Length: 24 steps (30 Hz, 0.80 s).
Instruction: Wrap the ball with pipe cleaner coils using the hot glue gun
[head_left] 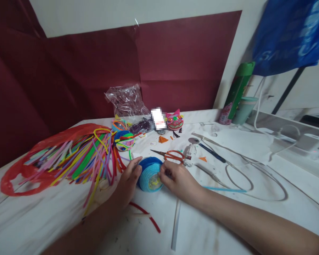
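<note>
A round ball wrapped in dark and light blue pipe cleaners (146,173) sits between my hands, with a bare yellowish patch on its near side. My left hand (130,177) grips the ball from the left, thumb and fingers against its side. My right hand (178,177) is closed in a pinch at the ball's right edge. A light blue pipe cleaner (224,189) stretches out to the right from behind my right wrist; its end at the ball is hidden by the fingers. Just behind the ball lie orange-handled scissors (172,155).
At left, many coloured pipe cleaners (77,159) spill from a red plastic bag (14,180). Decorated balls (124,141) stand behind. A glue gun (206,170) with its cord, a dark blue-handled tool (212,153), a green spray can (236,94) and a cup (244,110) are at right.
</note>
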Motion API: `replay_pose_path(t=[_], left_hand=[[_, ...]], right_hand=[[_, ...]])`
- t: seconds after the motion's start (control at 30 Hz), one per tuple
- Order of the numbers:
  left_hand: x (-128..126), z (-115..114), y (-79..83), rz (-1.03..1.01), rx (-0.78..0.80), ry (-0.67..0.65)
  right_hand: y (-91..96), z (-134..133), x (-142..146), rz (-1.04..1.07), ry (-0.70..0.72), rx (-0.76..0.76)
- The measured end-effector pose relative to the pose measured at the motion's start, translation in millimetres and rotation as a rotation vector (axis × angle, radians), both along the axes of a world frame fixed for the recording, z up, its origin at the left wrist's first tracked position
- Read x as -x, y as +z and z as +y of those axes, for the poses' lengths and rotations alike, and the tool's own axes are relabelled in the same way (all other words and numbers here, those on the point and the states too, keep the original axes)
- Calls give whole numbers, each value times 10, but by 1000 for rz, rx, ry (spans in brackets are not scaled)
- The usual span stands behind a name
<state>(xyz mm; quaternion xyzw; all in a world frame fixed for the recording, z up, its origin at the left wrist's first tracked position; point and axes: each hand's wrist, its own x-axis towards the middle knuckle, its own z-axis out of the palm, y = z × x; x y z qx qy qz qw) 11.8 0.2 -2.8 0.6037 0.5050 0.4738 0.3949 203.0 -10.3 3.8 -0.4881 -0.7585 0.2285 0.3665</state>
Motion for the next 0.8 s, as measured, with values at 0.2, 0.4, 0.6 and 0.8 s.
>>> replay_pose_path(t=[0.2,0.4,0.6,0.8], left_hand=[[62,53,-90,-103,3,35],[12,61,-14,-251,89,41],[36,113,-57,-294,83,40],[87,153,-99,-354,83,-14]], right_hand=[[-15,23,-4,11,17,-15],[-38,41,4,29,22,-15],[-52,48,-5,20,21,-27],[-49,44,-16,17,25,-6]])
